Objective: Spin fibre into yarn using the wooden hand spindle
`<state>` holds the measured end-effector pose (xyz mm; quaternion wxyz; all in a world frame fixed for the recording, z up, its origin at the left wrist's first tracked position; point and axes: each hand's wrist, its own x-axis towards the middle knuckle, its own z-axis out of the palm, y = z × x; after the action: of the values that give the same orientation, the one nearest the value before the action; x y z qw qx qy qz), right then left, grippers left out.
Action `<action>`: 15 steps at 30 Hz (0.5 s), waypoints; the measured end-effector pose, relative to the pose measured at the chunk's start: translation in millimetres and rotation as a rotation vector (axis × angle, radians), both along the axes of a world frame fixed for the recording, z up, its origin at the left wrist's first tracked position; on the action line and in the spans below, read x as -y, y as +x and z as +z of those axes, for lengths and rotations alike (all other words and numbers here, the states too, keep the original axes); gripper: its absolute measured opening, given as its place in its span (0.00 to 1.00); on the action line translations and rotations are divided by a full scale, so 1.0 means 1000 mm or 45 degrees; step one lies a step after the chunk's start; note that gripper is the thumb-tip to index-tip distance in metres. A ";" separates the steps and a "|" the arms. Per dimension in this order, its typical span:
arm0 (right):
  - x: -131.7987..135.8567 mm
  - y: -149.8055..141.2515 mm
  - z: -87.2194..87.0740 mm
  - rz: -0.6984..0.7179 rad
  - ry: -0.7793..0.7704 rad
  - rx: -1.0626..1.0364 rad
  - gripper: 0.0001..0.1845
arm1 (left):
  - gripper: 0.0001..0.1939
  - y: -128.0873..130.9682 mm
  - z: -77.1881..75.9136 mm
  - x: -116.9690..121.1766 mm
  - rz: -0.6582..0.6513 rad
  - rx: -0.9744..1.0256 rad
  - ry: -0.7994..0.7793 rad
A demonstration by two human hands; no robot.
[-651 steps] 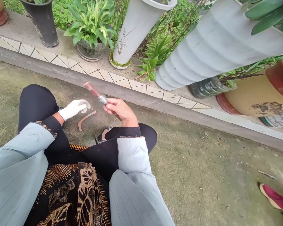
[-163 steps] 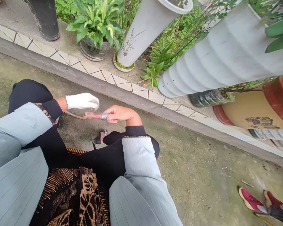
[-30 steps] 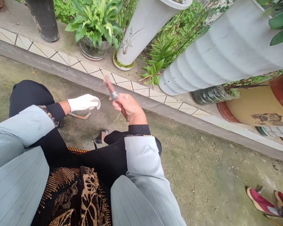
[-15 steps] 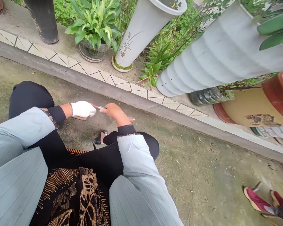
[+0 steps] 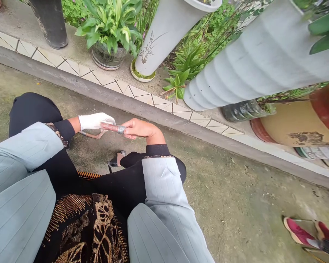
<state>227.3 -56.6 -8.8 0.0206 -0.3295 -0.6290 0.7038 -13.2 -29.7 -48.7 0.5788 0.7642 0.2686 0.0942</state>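
Observation:
In the head view, my left hand (image 5: 96, 120), in a white glove, is closed on a bent brown stick (image 5: 94, 136) that shows below the glove. Most of its fingers are hidden. My bare right hand (image 5: 138, 128) is close on the right, its fingers wrapped round a reddish-brown wooden piece with silvery wire binding (image 5: 121, 129). The free end of this piece points left and meets the glove. Whether the two brown parts are joined I cannot tell. Both hands are held above the concrete ground, in front of my knees.
A low tiled kerb (image 5: 109, 82) runs beyond my hands. Along it stand a leafy plant in a glass pot (image 5: 109, 56), a tall white vase (image 5: 159, 40), a ribbed grey-white planter (image 5: 235, 65) and a tan and red pot (image 5: 296, 120). Another person's red shoes (image 5: 296, 230) are at lower right.
My right hand has turned and shifted slightly right, and more of the wire-bound piece shows. The gloved hand has tilted, and more of the bent stick below it is visible.

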 end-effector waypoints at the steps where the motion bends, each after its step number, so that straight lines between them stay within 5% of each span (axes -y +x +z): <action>1: 0.001 0.003 0.002 -0.082 0.013 -0.062 0.27 | 0.17 0.001 -0.002 0.001 0.003 0.044 -0.064; 7: 0.002 0.003 -0.011 -0.673 0.102 -0.077 0.31 | 0.15 0.009 -0.003 0.009 -0.086 0.046 -0.191; 15: -0.009 -0.013 -0.028 -0.728 0.356 0.616 0.22 | 0.17 0.009 -0.015 0.006 -0.079 -0.179 0.190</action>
<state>214.7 -47.8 -36.4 0.1114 -0.6416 -0.5884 0.4794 -4.5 -36.1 -63.9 0.5028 0.8178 0.2769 0.0420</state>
